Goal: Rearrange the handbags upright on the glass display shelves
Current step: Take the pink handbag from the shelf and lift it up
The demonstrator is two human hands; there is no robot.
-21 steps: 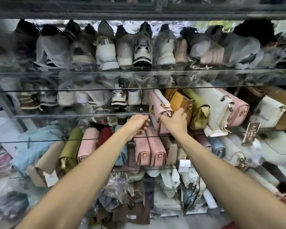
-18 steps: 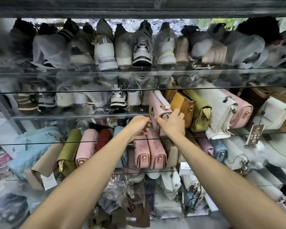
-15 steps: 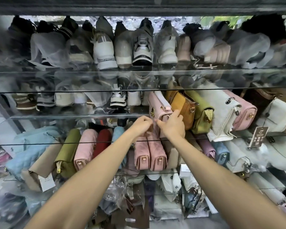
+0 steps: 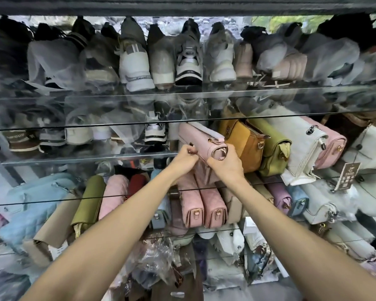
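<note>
Both bare forearms reach up and forward, converging on a pale pink rectangular leather handbag (image 4: pixel 201 140) standing tilted on the middle glass display shelf (image 4: pixel 74 158), just left of a mustard-yellow leather handbag (image 4: pixel 243 142). The left hand (image 4: pixel 186 158), fingers curled, pinches a small metal fitting at the bag's left edge. The right hand (image 4: pixel 226 162) grips the bag's near end, thumb and fingers curled round it.

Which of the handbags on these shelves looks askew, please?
The pink bag both hands hold leans left, its top tipped toward the shoes, unlike the mustard bag beside it. The white bag further right also slumps.
</note>
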